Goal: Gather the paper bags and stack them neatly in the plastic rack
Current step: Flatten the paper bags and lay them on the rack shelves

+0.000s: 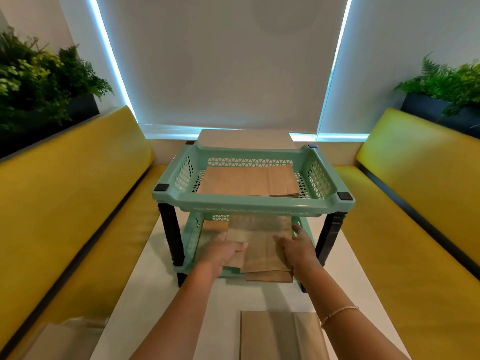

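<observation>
Both hands, left (223,252) and right (298,249), clamp flat brown paper bags (262,250) edgewise, squaring them into mint-green plastic rack's (259,203) lower tier ahead.

Matt brown paper bags (262,252); a smooth, slightly glossy mint plastic rack (249,203) with dark posts; a smooth pale table (145,276); shiny yellow padded benches (67,183).

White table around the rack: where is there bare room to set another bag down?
Bare table lies left of the rack, and a narrower strip right of it. The near edge is crowded by a loose paper bag. Both hands, left and right, fill the lower tier's opening.
</observation>
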The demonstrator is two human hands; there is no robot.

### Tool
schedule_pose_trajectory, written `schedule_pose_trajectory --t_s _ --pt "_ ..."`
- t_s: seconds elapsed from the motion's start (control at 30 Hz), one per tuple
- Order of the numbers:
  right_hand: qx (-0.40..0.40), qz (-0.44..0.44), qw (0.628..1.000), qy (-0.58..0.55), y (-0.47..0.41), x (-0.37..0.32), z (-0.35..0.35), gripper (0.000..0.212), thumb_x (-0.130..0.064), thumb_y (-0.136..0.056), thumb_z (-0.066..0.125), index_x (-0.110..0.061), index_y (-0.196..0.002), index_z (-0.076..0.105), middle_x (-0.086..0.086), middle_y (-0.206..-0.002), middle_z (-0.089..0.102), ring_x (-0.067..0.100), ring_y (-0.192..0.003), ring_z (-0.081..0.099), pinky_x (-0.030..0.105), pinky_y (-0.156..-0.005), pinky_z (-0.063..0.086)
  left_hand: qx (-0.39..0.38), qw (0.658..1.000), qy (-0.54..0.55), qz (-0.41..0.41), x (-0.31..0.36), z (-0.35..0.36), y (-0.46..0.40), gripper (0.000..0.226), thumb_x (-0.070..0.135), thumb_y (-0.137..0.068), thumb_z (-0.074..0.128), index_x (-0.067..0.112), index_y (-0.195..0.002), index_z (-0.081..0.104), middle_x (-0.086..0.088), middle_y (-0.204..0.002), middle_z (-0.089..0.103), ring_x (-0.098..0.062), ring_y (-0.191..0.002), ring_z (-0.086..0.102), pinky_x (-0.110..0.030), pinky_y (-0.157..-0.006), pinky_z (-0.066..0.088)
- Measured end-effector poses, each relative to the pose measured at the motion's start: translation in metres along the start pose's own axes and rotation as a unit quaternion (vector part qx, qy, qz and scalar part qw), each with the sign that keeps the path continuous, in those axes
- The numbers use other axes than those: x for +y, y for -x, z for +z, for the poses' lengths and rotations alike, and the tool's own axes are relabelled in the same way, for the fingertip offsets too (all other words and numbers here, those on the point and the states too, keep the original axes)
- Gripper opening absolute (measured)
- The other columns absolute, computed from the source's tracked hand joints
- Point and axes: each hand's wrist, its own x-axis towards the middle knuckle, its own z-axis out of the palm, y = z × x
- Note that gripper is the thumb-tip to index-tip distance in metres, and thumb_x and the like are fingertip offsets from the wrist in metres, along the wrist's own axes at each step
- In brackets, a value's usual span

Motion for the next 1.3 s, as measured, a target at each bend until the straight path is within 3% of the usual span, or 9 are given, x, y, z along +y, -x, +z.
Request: schedule_pose_trajectory --t_s 0.1,0.23,0.37,0.5,0.67,0.8,0.9,1.0,1.3 --pt "-0.001 -0.012 1.0 0.005 0.003 0.002 -0.003 0.051 -0.009 -0.093 0.052 -0.017 -0.141 0.034 0.009 -0.113 0.055 0.028 -0.105 0.057 0.046 -0.09 0.051 0.009 1.0 -0.005 0.006 -0.005 -0.002 0.004 0.049 0.021 -0.074 0.076 0.016 -0.12 0.058 -0.003 -0.112 0.067 -0.022 -0.101 0.062 -0.044 -0.096 0.048" --pt "-0.009 -0.013 1.0 -0.014 0.017 0.001 -0.002 0.037 -0.01 -0.096 0.044 -0.017 -0.133 0.045 0.004 -0.1 0.059 0.025 -0.092 0.06 0.041 -0.081 0.054 -0.018 1.0 0.001 -0.01 -0.018 -0.004 0.002 0.099 0.047 -0.043 0.085 0.021 -0.131 0.049 -0.006 -0.126 0.06 -0.028 -0.114 0.057 -0.049 -0.098 0.046" --pt "-0.044 -0.044 0.998 0.002 0.037 0.009 0.005 0.024 -0.026 -0.096 0.047 -0.021 -0.119 0.051 0.002 -0.099 0.064 0.017 -0.081 0.062 0.028 -0.067 0.054 -0.058 0.997 -0.041 -0.006 -0.017 0.004 0.036 0.071 0.03 -0.067 0.079 0.018 -0.13 0.048 -0.003 -0.116 0.065 -0.024 -0.104 0.061 -0.044 -0.092 0.051" --pt "-0.07 -0.039 0.995 0.06 0.054 0.025 0.014 0.039 -0.021 -0.08 0.065 -0.028 -0.115 0.049 0.001 -0.098 0.065 0.022 -0.088 0.065 0.042 -0.081 0.057 -0.072 0.997 -0.036 0.009 -0.031 0.016 0.06 0.073 0.02 -0.07 0.075 0.023 -0.135 0.043 0.0 -0.119 0.062 -0.022 -0.11 0.056 -0.044 -0.099 0.045" --pt "-0.11 -0.008 0.987 0.118 0.067 0.033 0.008 0.043 -0.007 -0.084 0.063 -0.013 -0.123 0.046 0.007 -0.096 0.062 0.026 -0.09 0.061 0.045 -0.087 0.053 -0.012 0.998 0.002 0.067 -0.048 0.019 0.073 0.059 0.005 -0.081 0.068 0.021 -0.131 0.041 -0.004 -0.115 0.061 -0.018 -0.105 0.057 -0.027 -0.078 0.049" --pt "-0.088 -0.001 0.991 0.098 0.069 0.027 0.003 0.045 -0.005 -0.088 0.059 -0.014 -0.129 0.041 0.003 -0.096 0.057 0.024 -0.091 0.057 0.041 -0.082 0.054 -0.033 0.996 -0.018 0.083 -0.043 0.017 0.078 0.071 0.011 -0.079 0.072 0.019 -0.139 0.035 -0.004 -0.121 0.059 -0.019 -0.109 0.057 -0.036 -0.093 0.049" --pt "-0.034 -0.022 0.992 0.119 0.064 0.019 -0.001 0.049 -0.005 -0.088 0.057 -0.015 -0.133 0.039 0.005 -0.109 0.054 0.026 -0.103 0.053 0.045 -0.094 0.049 -0.003 0.989 -0.103 0.104 -0.026 0.01 0.07 0.075 0.026 -0.085 0.067 0.018 -0.146 0.024 -0.003 -0.136 0.048 -0.02 -0.121 0.049 -0.03 -0.094 0.042" --pt "-0.007 -0.022 0.991 0.133 0.053 0.011 -0.003 0.049 -0.004 -0.087 0.057 -0.015 -0.131 0.04 0.01 -0.122 0.053 0.03 -0.114 0.05 0.045 -0.098 0.046 0.081 0.956 -0.263 0.098 -0.008 -0.003 0.046 0.055 0.027 -0.089 0.06 0.014 -0.138 0.038 -0.005 -0.138 0.046 -0.024 -0.124 0.046 -0.03 -0.097 0.041" --pt "-0.023 -0.033 0.984 0.174 0.007 -0.002 0.001 0.039 -0.006 -0.085 0.058 -0.01 -0.121 0.045 0.002 -0.108 0.051 0.019 -0.099 0.047 0.031 -0.092 0.041 0.112 0.858 -0.502 -0.002 -0.007 -0.006 -0.024 0.057 0.042 -0.08 0.066 0.012 -0.127 0.051 -0.013 -0.128 0.051 -0.029 -0.116 0.05 -0.032 -0.092 0.043"
